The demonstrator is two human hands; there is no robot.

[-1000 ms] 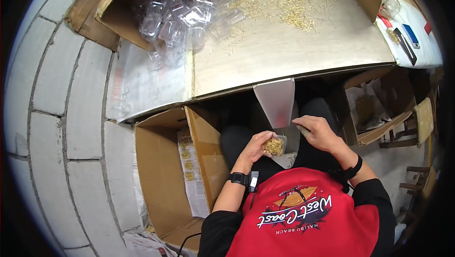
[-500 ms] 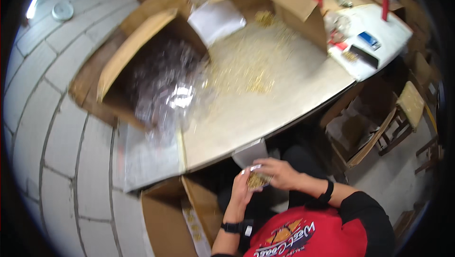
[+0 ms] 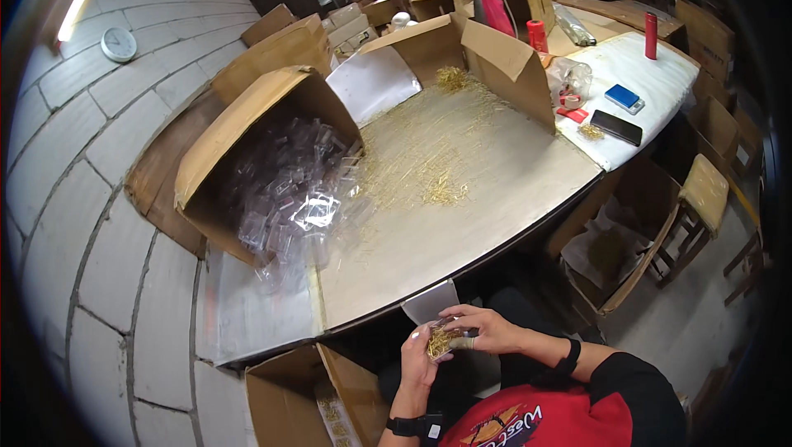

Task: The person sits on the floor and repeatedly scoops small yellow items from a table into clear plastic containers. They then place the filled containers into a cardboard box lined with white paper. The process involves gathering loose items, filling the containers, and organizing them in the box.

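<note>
My left hand (image 3: 418, 360) is wrapped round a small clear plastic box (image 3: 440, 341) filled with thin gold-coloured metal pieces, perhaps pins. My right hand (image 3: 487, 330) grips its other side, fingers over the far edge and thumb near the lower corner. Both hands are close together in front of my body, just off the table's near edge. Whether the box's lid is open, I cannot make out. On the table (image 3: 371, 294) lies a loose heap of similar gold pieces (image 3: 445, 190). Many clear plastic boxes (image 3: 289, 199) spill from a tipped cardboard box (image 3: 198, 162) at the left.
Below the table's edge stands an open carton (image 3: 285, 393) with filled packs inside. Another carton (image 3: 615, 237) and a stool (image 3: 704, 181) are at the right. A white-covered surface (image 3: 672, 76) holds a phone (image 3: 616, 128), a blue device (image 3: 624, 99) and a red cylinder (image 3: 651, 36).
The view has tilted upward, showing more of the back of the room. My hands still hold the filled box together; my right fingers have shifted slightly on it.
</note>
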